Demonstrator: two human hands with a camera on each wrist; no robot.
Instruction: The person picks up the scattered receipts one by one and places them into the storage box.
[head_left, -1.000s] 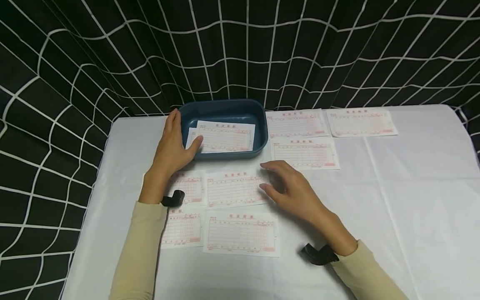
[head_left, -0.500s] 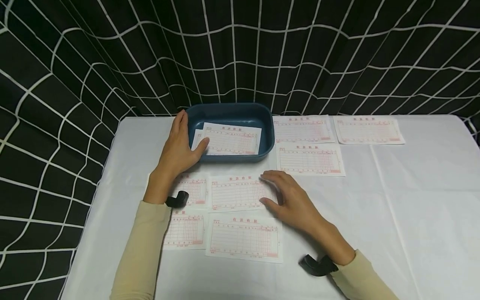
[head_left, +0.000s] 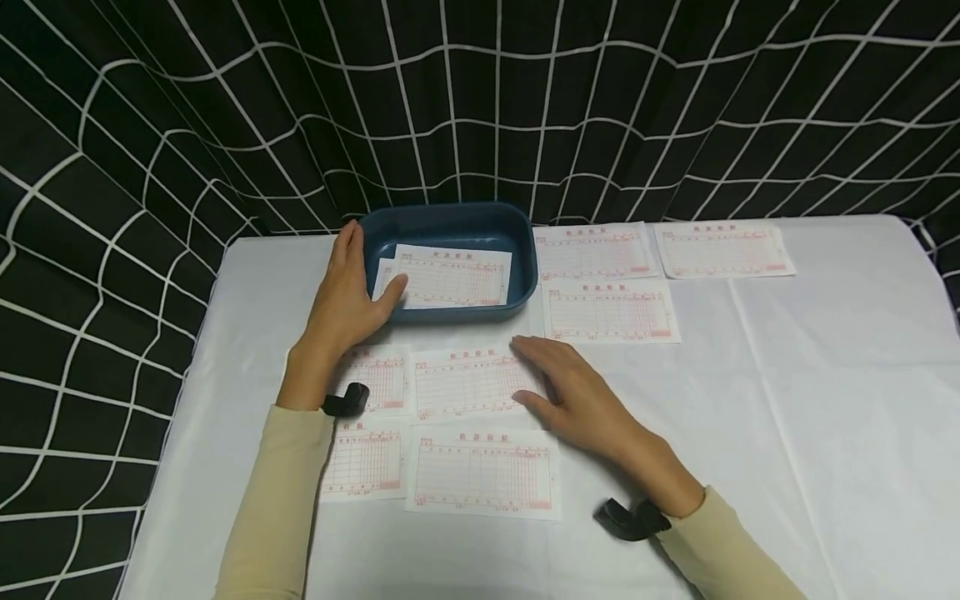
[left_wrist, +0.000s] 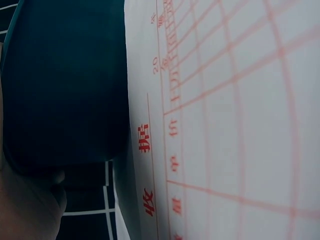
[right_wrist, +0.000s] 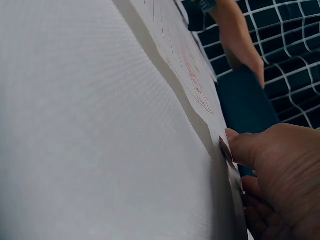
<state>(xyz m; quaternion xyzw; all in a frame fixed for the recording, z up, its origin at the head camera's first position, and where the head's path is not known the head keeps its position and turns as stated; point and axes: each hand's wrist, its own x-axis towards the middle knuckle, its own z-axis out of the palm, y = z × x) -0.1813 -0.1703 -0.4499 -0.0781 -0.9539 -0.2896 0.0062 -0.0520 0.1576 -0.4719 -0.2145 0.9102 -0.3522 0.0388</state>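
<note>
At the left end of a dark blue plastic bin, my left hand holds the wall, fingers along the outside and thumb over the front rim. Two overlapping receipt slips show inside; the upper slip has red print. My right hand is at the right end of a receipt slip in front of the bin. Its thumb and fingertips are spread apart at the slip's edge. In the right wrist view, the right thumb lies right at the paper's edge, the other fingers partly hidden behind the hand.
Below lies another receipt slip, with two more at left, partly under the left forearm, including a lower-left slip. Right of the bin lie three slips, one at far right. White cloth covers the table; black netted curtain stands behind.
My right hand has come down and slightly left onto the right end of the receipt slip. The left hand stays at the bin. The head view shifted a little and back.
</note>
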